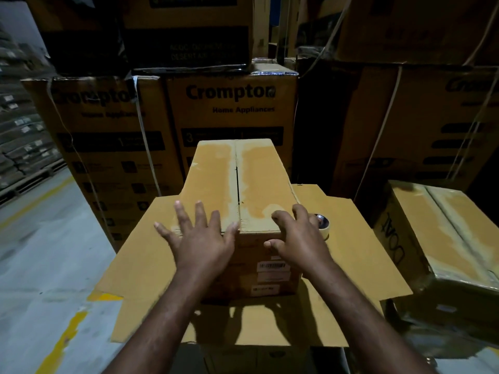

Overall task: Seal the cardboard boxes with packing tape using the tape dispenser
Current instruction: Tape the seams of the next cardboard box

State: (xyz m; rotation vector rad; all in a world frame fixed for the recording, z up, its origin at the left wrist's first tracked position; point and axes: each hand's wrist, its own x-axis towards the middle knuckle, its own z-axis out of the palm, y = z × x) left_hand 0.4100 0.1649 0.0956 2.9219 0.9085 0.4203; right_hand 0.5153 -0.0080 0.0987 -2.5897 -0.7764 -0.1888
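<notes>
A small brown cardboard box (pixel 243 179) stands in the middle on a flattened sheet of cardboard (pixel 145 265). Its two top flaps meet along a dark centre seam with pale strips beside it. My left hand (pixel 201 238) lies flat with spread fingers on the left flap at the near edge. My right hand (pixel 297 238) rests on the near right corner, fingers bent over the top edge. A roll of packing tape (pixel 322 225) lies on the cardboard sheet just right of the box, partly hidden behind my right hand. No dispenser handle shows.
Large printed cartons (pixel 229 109) are stacked behind the box like a wall. Another brown box (pixel 442 233) sits tilted at the right. Grey concrete floor (pixel 40 252) with yellow paint marks runs along the left, with shelving far left.
</notes>
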